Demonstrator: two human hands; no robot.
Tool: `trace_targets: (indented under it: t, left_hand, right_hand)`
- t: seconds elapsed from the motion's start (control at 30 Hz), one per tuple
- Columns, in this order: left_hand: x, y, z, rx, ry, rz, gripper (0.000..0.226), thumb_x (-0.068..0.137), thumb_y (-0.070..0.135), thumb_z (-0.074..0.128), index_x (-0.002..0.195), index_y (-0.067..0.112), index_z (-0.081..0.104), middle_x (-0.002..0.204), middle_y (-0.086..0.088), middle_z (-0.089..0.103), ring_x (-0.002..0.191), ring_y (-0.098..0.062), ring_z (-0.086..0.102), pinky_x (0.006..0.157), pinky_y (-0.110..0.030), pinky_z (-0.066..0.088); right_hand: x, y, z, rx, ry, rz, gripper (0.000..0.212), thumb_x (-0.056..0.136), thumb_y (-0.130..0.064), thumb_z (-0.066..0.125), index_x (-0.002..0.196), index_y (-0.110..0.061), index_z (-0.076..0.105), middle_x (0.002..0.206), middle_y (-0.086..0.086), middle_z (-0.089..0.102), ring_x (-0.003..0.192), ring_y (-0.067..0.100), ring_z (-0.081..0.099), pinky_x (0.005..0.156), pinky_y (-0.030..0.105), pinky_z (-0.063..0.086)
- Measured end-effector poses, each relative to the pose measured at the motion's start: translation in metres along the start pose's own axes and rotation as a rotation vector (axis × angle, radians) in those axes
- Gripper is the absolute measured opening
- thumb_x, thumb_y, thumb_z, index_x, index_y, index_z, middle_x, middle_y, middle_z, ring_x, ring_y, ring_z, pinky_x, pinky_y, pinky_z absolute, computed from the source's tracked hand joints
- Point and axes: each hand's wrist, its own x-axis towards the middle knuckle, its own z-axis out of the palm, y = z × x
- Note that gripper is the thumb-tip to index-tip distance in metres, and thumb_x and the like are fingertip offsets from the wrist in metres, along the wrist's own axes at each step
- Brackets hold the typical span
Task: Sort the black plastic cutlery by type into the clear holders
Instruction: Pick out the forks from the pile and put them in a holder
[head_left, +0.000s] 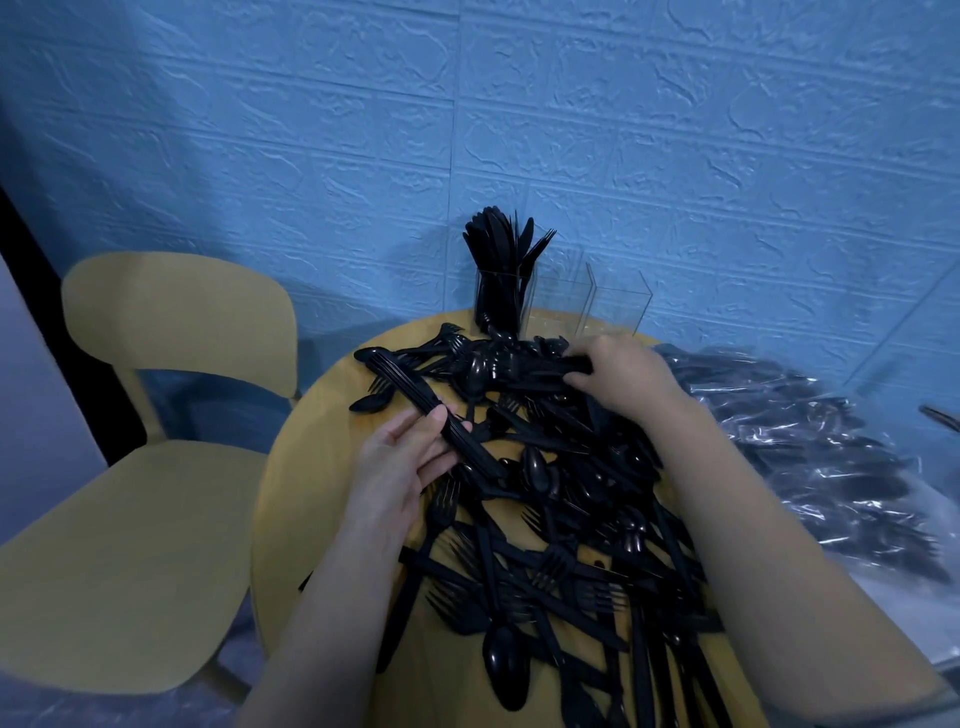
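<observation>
A big heap of black plastic cutlery (561, 509) covers the round yellow table (311, 415): forks, spoons and knives mixed together. My left hand (405, 452) grips a bundle of black knives (415, 395) that points up and to the left. My right hand (618, 379) pinches the handle of a piece (530, 366) lying at the far side of the heap. At the table's back edge stand clear holders: the left holder (498, 301) is packed with upright knives, the middle holder (558, 301) and right holder (618, 306) look bare.
A yellow chair (156, 467) stands left of the table. Clear plastic bags of more black cutlery (821, 447) lie to the right. A blue textured wall (467, 130) rises just behind the holders.
</observation>
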Motion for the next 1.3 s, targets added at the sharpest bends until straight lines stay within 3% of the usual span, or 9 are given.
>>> trace_targets:
  t: [0.2,0.3,0.47,0.57,0.67,0.77,0.83,1.03,1.3]
  left_hand:
    - [0.000,0.000,0.000,-0.016,0.000,0.000,0.017,0.089,0.010,0.060,0.105,0.007,0.064,0.092,-0.002,0.075,0.085,-0.019,0.072,0.065,-0.024,0.058]
    - [-0.001,0.000,0.000,-0.014,-0.001,-0.006,0.017,0.089,0.009,0.060,0.105,0.006,0.064,0.089,-0.001,0.075,0.083,-0.018,0.072,0.063,-0.024,0.058]
    - [-0.002,-0.001,0.001,0.025,-0.018,-0.007,0.014,0.089,0.009,0.059,0.102,0.008,0.065,0.087,-0.001,0.075,0.083,-0.017,0.072,0.071,-0.027,0.059]
    - [-0.002,-0.001,0.002,0.034,-0.028,-0.007,0.011,0.090,0.009,0.059,0.098,0.010,0.065,0.087,-0.001,0.075,0.083,-0.016,0.072,0.070,-0.027,0.059]
    - [-0.002,-0.001,0.003,0.043,-0.033,-0.010,0.011,0.090,0.008,0.059,0.098,0.010,0.066,0.090,-0.003,0.075,0.083,-0.017,0.072,0.067,-0.026,0.059]
    - [-0.002,-0.002,0.005,0.054,-0.037,-0.012,0.011,0.090,0.007,0.059,0.097,0.010,0.066,0.091,-0.002,0.075,0.084,-0.018,0.072,0.071,-0.029,0.060]
    - [-0.001,-0.002,0.006,0.058,-0.039,-0.018,0.012,0.090,0.007,0.059,0.100,0.009,0.066,0.093,-0.004,0.075,0.084,-0.018,0.072,0.070,-0.028,0.060]
    - [0.000,-0.003,0.007,0.046,-0.042,-0.042,0.019,0.090,0.007,0.059,0.108,0.005,0.064,0.100,-0.006,0.073,0.086,-0.020,0.072,0.065,-0.026,0.059]
    - [0.000,-0.004,0.008,0.050,-0.059,-0.039,0.013,0.089,0.008,0.059,0.101,0.008,0.066,0.092,-0.004,0.075,0.084,-0.018,0.072,0.069,-0.028,0.060]
  right_hand:
    - [-0.022,0.007,-0.007,0.070,-0.136,0.018,0.021,0.090,-0.032,0.063,0.107,-0.022,0.068,0.101,0.004,0.060,0.085,0.019,0.057,0.079,0.032,0.049]
    - [-0.040,0.010,-0.009,0.146,-0.240,-0.006,0.023,0.085,-0.034,0.068,0.106,-0.025,0.069,0.107,0.002,0.063,0.089,0.015,0.059,0.083,0.030,0.048]
    - [-0.064,0.011,-0.030,0.223,-0.531,-0.032,0.039,0.075,-0.054,0.069,0.109,-0.033,0.068,0.095,-0.021,0.061,0.092,0.000,0.056,0.085,0.020,0.039]
    - [-0.050,0.017,-0.029,0.289,-0.361,-0.022,0.036,0.080,-0.058,0.059,0.099,-0.030,0.071,0.100,-0.013,0.069,0.095,0.007,0.063,0.087,0.024,0.046]
    - [-0.024,0.013,-0.010,0.190,-0.117,-0.003,0.030,0.088,-0.028,0.066,0.117,-0.019,0.065,0.117,0.002,0.066,0.107,0.017,0.060,0.094,0.030,0.046]
    - [-0.002,0.003,0.012,0.009,-0.201,-0.020,0.067,0.081,-0.037,0.072,0.140,-0.023,0.042,0.139,0.005,0.046,0.125,0.025,0.045,0.103,0.041,0.042]
    - [0.010,-0.002,0.023,-0.074,-0.270,-0.018,0.079,0.080,-0.042,0.071,0.146,-0.024,0.031,0.144,0.006,0.037,0.131,0.028,0.038,0.104,0.046,0.040]
    - [0.016,-0.015,0.042,-0.143,-0.128,-0.023,0.050,0.088,-0.035,0.061,0.130,-0.012,0.050,0.128,0.009,0.045,0.114,0.031,0.050,0.086,0.041,0.049]
    - [-0.004,-0.011,0.023,0.006,0.048,0.076,0.020,0.090,-0.030,0.057,0.100,-0.014,0.064,0.092,0.005,0.063,0.079,0.023,0.056,0.063,0.029,0.041]
